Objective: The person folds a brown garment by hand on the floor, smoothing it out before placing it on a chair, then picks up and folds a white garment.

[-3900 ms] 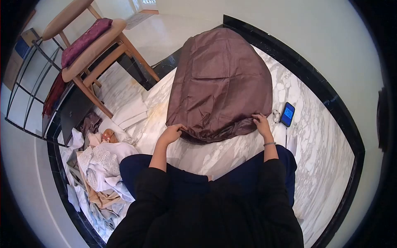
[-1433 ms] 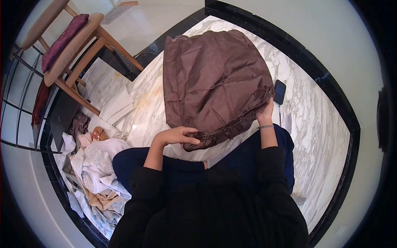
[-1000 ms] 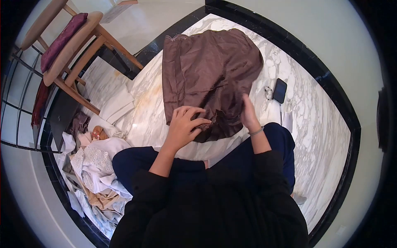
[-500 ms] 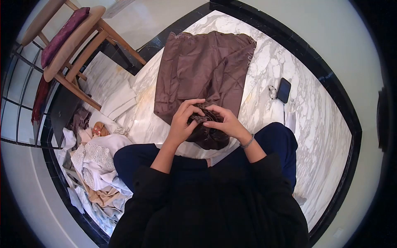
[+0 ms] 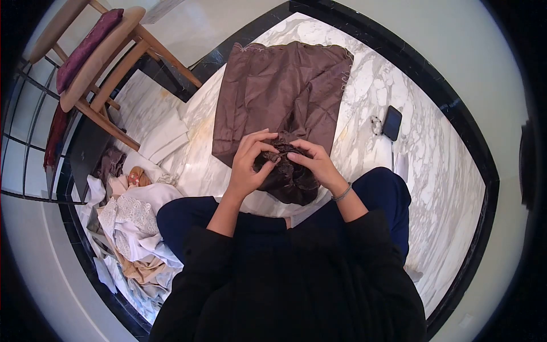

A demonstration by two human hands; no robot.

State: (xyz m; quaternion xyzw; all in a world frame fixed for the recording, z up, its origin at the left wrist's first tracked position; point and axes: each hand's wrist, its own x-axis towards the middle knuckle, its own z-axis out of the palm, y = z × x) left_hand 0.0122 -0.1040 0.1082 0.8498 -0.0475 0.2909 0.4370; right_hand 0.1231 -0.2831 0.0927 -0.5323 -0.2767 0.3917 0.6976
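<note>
Hands meet at the near gathered edge of the brown shiny fabric piece [image 5: 282, 97]: left hand [image 5: 248, 162] and right hand [image 5: 316, 164] pinch it. Fabric extends toward 12 o'clock across white marble floor [image 5: 433, 171]. Black rectangular phone [image 5: 391, 122] lies at 2 o'clock.

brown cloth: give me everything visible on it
The brown cloth is a thin, creased fabric with a slight sheen, lying folded on the white marble floor. Its far edge is frayed with loose threads. The near end is bunched into a dark wad, gripped by the left hand and right hand, whose fingertips meet on top.
</note>
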